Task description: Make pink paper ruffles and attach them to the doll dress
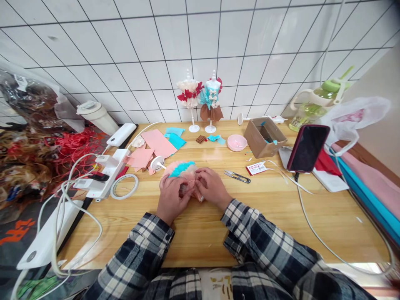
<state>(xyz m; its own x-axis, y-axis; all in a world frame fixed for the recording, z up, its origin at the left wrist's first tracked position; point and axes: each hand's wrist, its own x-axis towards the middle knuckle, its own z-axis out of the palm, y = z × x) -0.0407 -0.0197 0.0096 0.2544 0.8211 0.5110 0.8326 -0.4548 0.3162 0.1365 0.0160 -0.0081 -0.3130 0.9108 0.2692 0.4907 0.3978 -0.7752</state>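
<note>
A miniature dress form lies on its side on the table, its round white base pointing left. Its ruffled paper skirt is pale pink with a turquoise band. My left hand grips the pink paper at the bodice end with thumb and fingers pinched. Close beside it, my right hand pinches the same pink paper from the right, fingertips almost meeting the left ones. The bodice is mostly hidden by my fingers. To the right of my hands lies a pair of thread snips.
Two dressed mini forms stand by the tiled wall. Pink paper sheets, a tape roll and a power strip lie left. A pink bowl, cardboard box and propped phone stand right.
</note>
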